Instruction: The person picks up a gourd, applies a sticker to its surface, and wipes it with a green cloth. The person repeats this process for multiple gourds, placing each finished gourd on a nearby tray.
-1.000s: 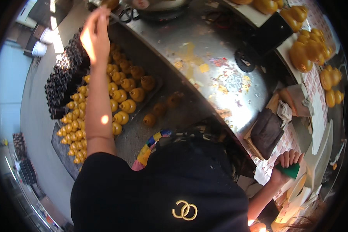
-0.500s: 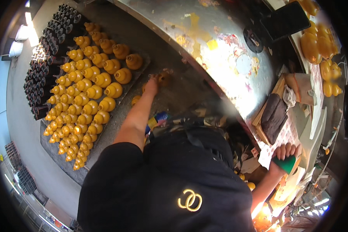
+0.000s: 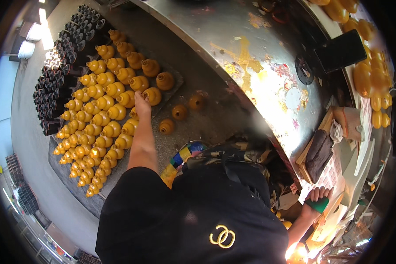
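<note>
On the dark tray down on the floor, my left hand now sits among the rows of small orange bulb-shaped bottles with narrow necks; half a second back it was reaching to the right, at one of the loose orange bottles beside the tray, and a second back it was stretched far up past the rows. I judge the move to be loose bottles being gathered into the rows. The left hand is closed down over an orange bottle at the near edge of the rows, fingers curled around its top; how tight the grip is I cannot tell. Three loose orange bottles stand apart on the bare floor just right of the tray. Black-capped dark bottles line the far side of the rows. My right hand, low at the right by the curved metal counter, grips a green handle, as before
</note>
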### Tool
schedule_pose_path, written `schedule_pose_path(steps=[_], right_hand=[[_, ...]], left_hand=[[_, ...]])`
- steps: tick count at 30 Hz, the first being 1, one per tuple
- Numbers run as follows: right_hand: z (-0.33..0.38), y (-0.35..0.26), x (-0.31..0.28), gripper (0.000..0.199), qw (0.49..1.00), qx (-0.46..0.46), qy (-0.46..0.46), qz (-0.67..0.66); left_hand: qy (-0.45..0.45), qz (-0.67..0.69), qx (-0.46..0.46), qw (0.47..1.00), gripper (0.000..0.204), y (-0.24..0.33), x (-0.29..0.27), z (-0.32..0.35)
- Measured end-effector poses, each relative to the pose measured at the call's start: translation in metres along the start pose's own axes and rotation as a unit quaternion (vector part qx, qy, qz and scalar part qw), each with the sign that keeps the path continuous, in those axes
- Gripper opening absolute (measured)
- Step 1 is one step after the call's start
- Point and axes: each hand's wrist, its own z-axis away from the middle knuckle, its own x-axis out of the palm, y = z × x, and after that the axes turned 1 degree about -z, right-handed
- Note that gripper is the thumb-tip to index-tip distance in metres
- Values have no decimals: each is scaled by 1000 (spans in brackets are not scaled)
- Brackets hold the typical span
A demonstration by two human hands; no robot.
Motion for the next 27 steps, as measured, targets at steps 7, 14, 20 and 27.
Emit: schedule_pose_path(steps=[7,14,20,27], right_hand=[[-6,4,28,38,1000,6,-8,2],[-16,18,45,35,999,-32,28,5],[-35,22,53,35,1000,-25,1,-7],[-36,20,36,34,997,-12,-36,-68]], left_hand=[[-1,-60,7,998,20,-10,20,6],[-69,-20,196,978,20,27,-97,-3],[-67,193,352,914,21,129,-315,25],[143,512,473,703,29,280,-421,23]])
